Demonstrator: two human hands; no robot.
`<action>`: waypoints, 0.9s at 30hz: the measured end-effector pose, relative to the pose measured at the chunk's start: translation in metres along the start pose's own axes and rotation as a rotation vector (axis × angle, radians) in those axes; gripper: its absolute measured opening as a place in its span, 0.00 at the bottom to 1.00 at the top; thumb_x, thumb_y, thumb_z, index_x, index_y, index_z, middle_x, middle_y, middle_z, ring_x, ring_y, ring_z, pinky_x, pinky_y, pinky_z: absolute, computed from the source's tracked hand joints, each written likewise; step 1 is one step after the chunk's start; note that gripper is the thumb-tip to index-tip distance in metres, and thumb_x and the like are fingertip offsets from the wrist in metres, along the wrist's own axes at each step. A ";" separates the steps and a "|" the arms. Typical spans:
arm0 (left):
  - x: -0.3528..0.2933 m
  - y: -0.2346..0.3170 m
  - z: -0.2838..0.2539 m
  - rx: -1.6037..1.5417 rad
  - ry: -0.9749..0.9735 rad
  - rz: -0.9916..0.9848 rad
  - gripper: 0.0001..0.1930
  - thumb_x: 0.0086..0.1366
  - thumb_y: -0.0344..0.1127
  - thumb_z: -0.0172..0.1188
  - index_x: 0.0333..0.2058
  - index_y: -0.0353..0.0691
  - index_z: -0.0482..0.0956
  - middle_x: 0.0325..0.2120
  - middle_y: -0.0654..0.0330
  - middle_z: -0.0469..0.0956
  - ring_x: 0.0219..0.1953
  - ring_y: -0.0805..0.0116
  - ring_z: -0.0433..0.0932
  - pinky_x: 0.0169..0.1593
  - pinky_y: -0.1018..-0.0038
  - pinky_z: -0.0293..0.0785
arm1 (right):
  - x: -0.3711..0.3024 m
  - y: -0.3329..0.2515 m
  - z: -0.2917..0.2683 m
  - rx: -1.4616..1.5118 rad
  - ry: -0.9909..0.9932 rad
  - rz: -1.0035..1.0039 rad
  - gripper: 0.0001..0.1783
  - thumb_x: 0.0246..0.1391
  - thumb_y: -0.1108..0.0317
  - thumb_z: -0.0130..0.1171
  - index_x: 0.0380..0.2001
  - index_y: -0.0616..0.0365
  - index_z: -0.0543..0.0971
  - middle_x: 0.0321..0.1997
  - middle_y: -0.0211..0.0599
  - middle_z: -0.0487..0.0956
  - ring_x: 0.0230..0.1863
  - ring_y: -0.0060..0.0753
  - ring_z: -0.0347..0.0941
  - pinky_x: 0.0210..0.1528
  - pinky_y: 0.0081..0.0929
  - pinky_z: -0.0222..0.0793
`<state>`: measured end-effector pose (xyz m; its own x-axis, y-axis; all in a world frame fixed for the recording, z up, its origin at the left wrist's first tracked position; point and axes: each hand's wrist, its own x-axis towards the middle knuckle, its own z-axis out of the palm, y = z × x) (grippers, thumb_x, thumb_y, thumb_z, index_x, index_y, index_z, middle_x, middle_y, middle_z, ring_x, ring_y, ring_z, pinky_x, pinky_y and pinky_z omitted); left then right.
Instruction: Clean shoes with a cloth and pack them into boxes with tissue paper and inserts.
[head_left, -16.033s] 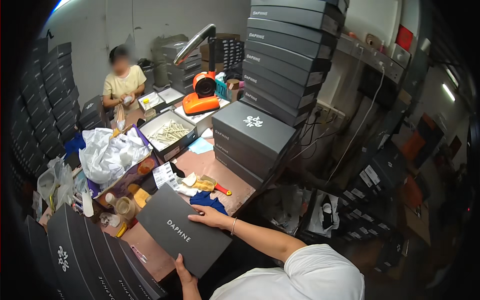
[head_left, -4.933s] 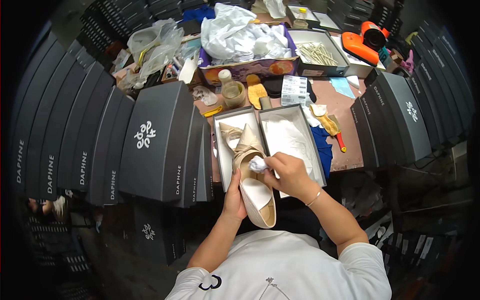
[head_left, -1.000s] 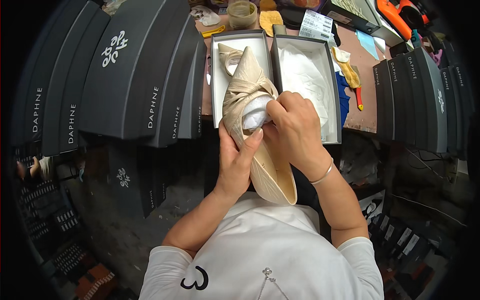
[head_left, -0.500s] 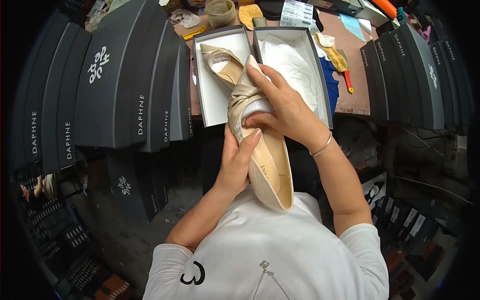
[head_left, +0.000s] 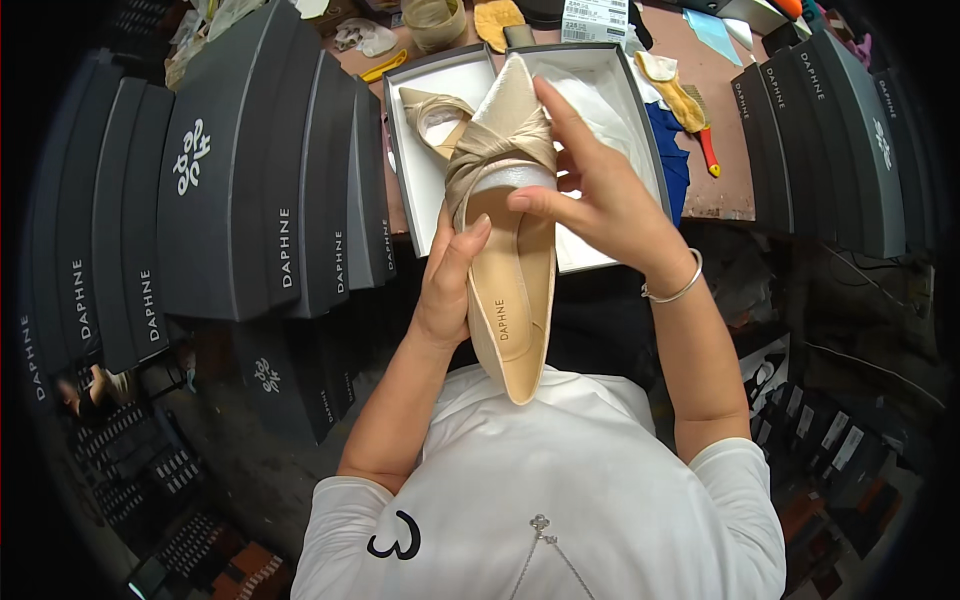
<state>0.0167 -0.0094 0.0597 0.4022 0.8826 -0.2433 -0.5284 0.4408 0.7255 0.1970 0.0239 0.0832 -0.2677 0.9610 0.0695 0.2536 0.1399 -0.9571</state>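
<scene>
A pale gold pointed flat shoe [head_left: 500, 150], with a pleated twist across its front, points away from me above the table's near edge. My left hand [head_left: 447, 285] grips its left side, thumb on the inner rim and the other fingers underneath. White stuffing [head_left: 515, 177] shows inside the toe. On the right, my right hand [head_left: 615, 205] is open beside the shoe's front, index finger along the toe and thumb over the opening. Behind, a matching shoe [head_left: 432, 108] lies in the left part of an open shoebox [head_left: 412, 185]; white tissue paper [head_left: 590, 105] fills the right part.
Dark grey shoeboxes stand in rows at left [head_left: 230, 180] and right [head_left: 840, 140]. A brush with a red and yellow handle [head_left: 710, 150], a blue cloth [head_left: 668, 150], a yellow cutter [head_left: 383, 67], a jar [head_left: 435, 25] and a label sheet [head_left: 595, 20] lie around the box.
The shoe has turned more upright and its toe has moved farther away, showing its top squarely. My right hand has loosened from the front and shifted right; my left hand keeps its hold.
</scene>
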 end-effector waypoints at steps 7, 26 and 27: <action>-0.010 -0.020 0.002 0.144 0.147 0.016 0.31 0.63 0.32 0.50 0.63 0.38 0.52 0.52 0.50 0.68 0.48 0.64 0.76 0.49 0.69 0.77 | 0.003 0.026 0.031 -0.078 0.226 -0.079 0.42 0.54 0.70 0.63 0.69 0.49 0.55 0.44 0.40 0.78 0.37 0.23 0.72 0.39 0.25 0.71; 0.078 -0.020 -0.061 0.374 0.581 0.268 0.34 0.65 0.42 0.60 0.64 0.37 0.55 0.63 0.48 0.56 0.66 0.57 0.54 0.67 0.62 0.47 | -0.070 0.046 -0.048 0.455 0.148 0.214 0.50 0.39 0.60 0.67 0.64 0.66 0.58 0.53 0.46 0.72 0.50 0.34 0.73 0.51 0.30 0.71; 0.088 -0.027 -0.075 0.204 0.674 0.068 0.33 0.65 0.42 0.60 0.63 0.39 0.56 0.62 0.51 0.59 0.64 0.58 0.58 0.66 0.61 0.51 | -0.073 0.049 -0.051 0.674 0.158 0.218 0.48 0.39 0.58 0.67 0.63 0.66 0.59 0.51 0.49 0.74 0.49 0.37 0.76 0.49 0.31 0.74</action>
<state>0.0105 0.0680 -0.0296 -0.2115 0.8451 -0.4910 -0.3587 0.4002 0.8433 0.2766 -0.0276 0.0458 -0.1257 0.9805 -0.1512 -0.3560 -0.1869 -0.9156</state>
